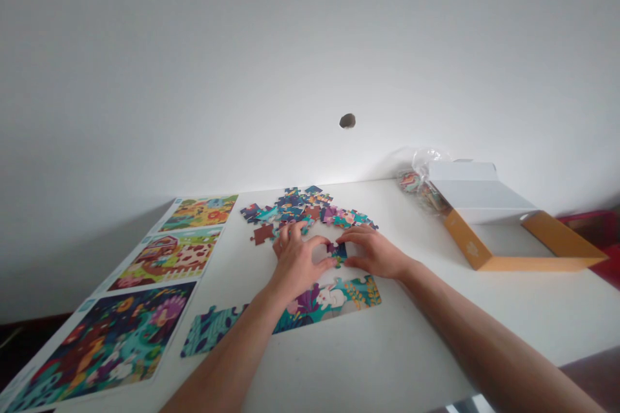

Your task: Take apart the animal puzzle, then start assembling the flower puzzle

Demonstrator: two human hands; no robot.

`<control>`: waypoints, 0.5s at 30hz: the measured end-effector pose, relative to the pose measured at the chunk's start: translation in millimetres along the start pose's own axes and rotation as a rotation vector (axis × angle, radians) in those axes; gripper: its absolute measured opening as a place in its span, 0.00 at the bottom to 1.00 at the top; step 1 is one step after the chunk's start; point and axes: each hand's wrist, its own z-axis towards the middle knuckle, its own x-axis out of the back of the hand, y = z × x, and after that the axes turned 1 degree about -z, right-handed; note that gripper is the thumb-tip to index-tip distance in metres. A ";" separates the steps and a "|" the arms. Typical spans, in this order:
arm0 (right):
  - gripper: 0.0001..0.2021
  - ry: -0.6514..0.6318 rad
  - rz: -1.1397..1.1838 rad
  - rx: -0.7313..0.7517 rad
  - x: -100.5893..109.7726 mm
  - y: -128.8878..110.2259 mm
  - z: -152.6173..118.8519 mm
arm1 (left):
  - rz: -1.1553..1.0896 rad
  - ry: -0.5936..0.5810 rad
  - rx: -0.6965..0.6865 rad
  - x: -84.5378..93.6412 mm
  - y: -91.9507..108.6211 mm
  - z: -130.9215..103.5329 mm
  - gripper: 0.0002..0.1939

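Between my two hands is a dark blue and purple puzzle piece [341, 253], just above the partly joined puzzle strip [329, 300]. My left hand [299, 257] pinches its left side with thumb and index finger, the other fingers reaching towards the loose pieces. From the right, the thumb and fingertips of my right hand [372, 250] close on the same piece. The strip shows a white rabbit and leaves, and my left forearm covers part of it. Beyond my hands lies a pile of loose puzzle pieces [293, 206], with a brown piece [263, 234] at its left edge.
Printed picture sheets [167, 258] lie along the left of the white table [411, 329]. At the right stands an open orange box [527, 263], with a clear plastic bag [422, 184] of pieces behind it. A white wall [242, 77] with a hole rises at the back.
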 end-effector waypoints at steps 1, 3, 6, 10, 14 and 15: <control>0.20 -0.004 0.000 -0.004 0.5 0.0 -0.2 | -0.008 -0.007 -0.021 0.2 -0.3 -0.2 0.17; 0.19 -0.008 0.006 -0.013 2.7 0.0 -0.8 | -0.021 -0.024 -0.060 0.7 -1.0 -0.3 0.20; 0.20 -0.028 0.022 -0.013 10.1 0.1 -2.2 | -0.034 -0.044 -0.109 2.2 -1.0 -0.6 0.22; 0.20 -0.088 0.043 0.003 24.1 1.1 -5.3 | -0.046 -0.065 -0.172 4.7 0.4 -1.4 0.22; 0.20 -0.141 0.075 0.031 32.7 0.5 -7.0 | -0.061 -0.116 -0.215 5.6 1.2 -2.6 0.27; 0.20 -0.154 0.079 0.040 33.6 0.1 -7.1 | -0.063 -0.124 -0.216 5.6 1.3 -2.8 0.28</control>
